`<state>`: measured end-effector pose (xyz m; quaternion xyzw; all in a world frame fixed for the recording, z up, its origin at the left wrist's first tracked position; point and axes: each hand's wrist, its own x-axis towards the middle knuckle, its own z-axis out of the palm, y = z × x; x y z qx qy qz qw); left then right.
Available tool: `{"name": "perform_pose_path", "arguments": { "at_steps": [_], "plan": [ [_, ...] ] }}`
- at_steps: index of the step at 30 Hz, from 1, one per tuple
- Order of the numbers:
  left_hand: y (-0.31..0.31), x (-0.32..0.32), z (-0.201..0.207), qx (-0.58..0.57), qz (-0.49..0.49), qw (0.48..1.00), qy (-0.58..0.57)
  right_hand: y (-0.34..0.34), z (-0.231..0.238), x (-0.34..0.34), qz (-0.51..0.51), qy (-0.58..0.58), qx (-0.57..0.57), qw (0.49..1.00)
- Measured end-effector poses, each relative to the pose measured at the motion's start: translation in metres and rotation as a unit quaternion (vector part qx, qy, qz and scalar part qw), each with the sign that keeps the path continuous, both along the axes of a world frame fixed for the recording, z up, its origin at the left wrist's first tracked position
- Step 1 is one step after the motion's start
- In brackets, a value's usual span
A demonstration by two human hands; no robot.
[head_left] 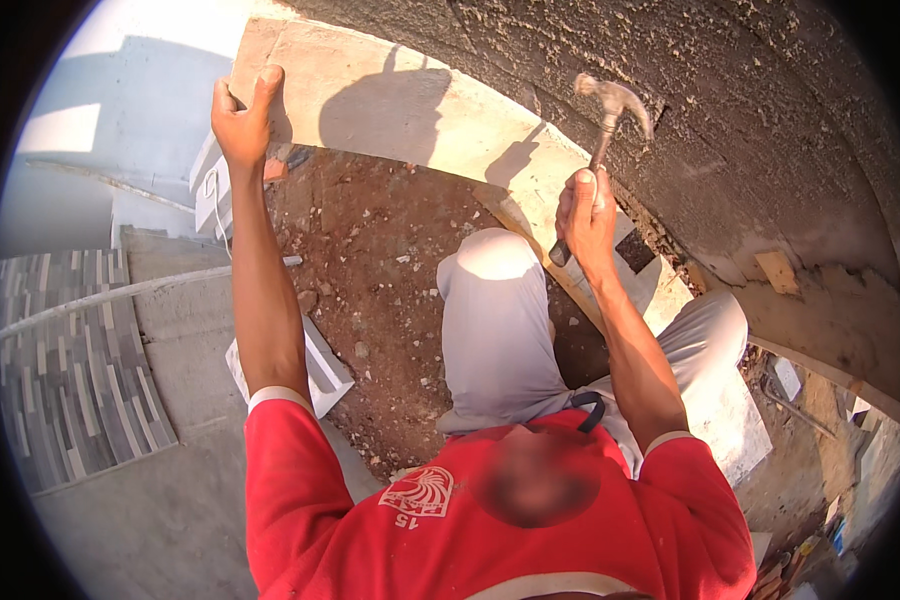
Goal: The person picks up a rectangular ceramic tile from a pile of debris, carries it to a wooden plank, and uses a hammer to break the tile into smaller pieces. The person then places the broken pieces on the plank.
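Note:
My right hand is wrapped round the handle of a claw hammer. The metal head points up, close in front of the rough wall, and the handle's end sticks out below my fist. A long pale board lies along the foot of the wall, bent by the lens. At its far left end my left hand grips the board's edge, thumb uppermost; some fingers are hidden. Shadows of my head and of the hand with the hammer fall across the board. No nail can be made out.
The rough grey cement wall rises at the right, with a small wood block on it. Reddish soil with rubble lies below me. Striped tiling, a pale pole and a white box-like piece are left; debris lies lower right.

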<state>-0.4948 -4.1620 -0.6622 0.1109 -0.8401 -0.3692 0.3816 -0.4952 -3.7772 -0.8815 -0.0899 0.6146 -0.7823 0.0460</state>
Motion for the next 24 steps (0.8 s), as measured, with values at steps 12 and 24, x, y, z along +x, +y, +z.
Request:
{"name": "perform_pose_path", "arguments": {
  "at_steps": [12,24],
  "plan": [
    [-0.011,0.011,-0.008,0.032,-0.015,0.999,0.031,0.014,-0.026,-0.001,0.108,-0.207,0.098,0.967],
    [-0.029,0.016,-0.015,0.002,0.010,0.999,0.038,0.008,-0.039,-0.008,0.034,-0.229,0.115,0.966]
  ]
}}
